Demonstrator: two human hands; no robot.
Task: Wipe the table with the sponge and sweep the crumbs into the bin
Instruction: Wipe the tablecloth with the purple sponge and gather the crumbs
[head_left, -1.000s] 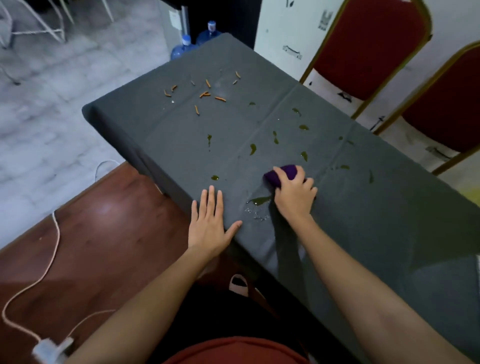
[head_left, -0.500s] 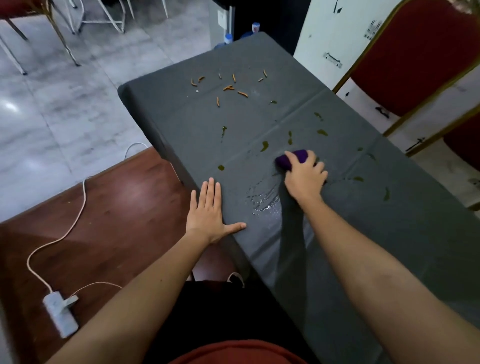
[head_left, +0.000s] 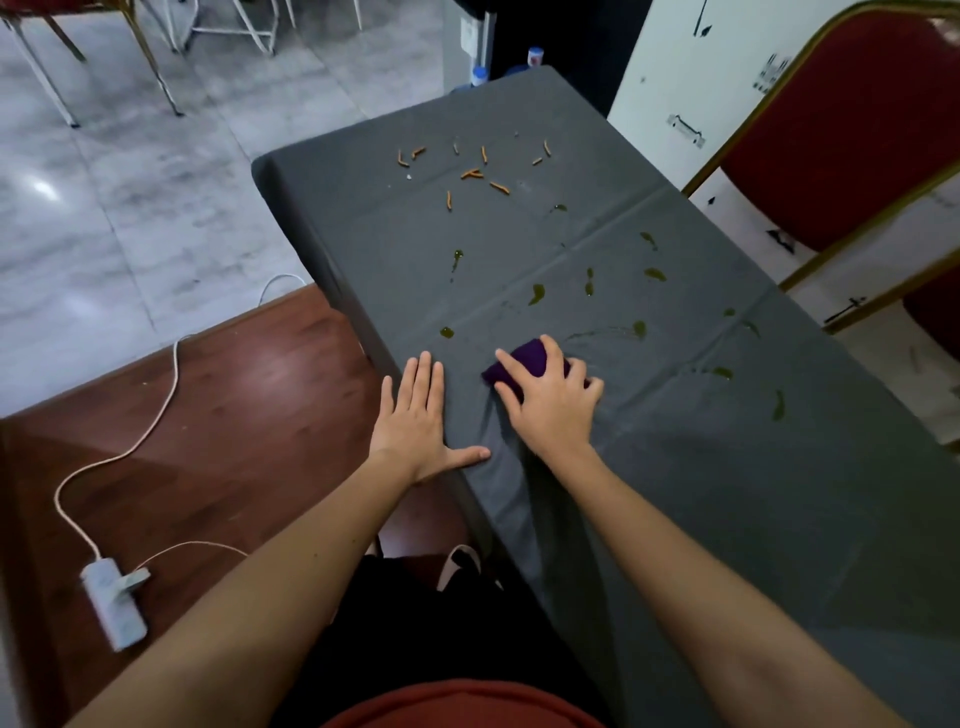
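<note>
Near the front edge of the table (head_left: 727, 519) we press the purple sponge (head_left: 524, 359) down with our right hand (head_left: 551, 410), fingers curled over it. Our left hand (head_left: 415, 422) lies flat and released just beside it. Orange crumbs (head_left: 478, 174) lie scattered at the far end, green smears (head_left: 537, 293) between.

Your tabletop (head_left: 675, 467) wears a dark grey matt cloth, creased along its folds. The green smears (head_left: 536, 293) on it shine wet, while the orange crumbs (head_left: 471, 174) look dry and rough. Your sponge (head_left: 524, 361) is purple and matt. The wooden floor (head_left: 234, 415) is glossy and the grey tiles (head_left: 130, 208) are polished. The chair (head_left: 857, 130) is red cloth in a gold metal frame, and the power strip (head_left: 111, 608) is white plastic.
</note>
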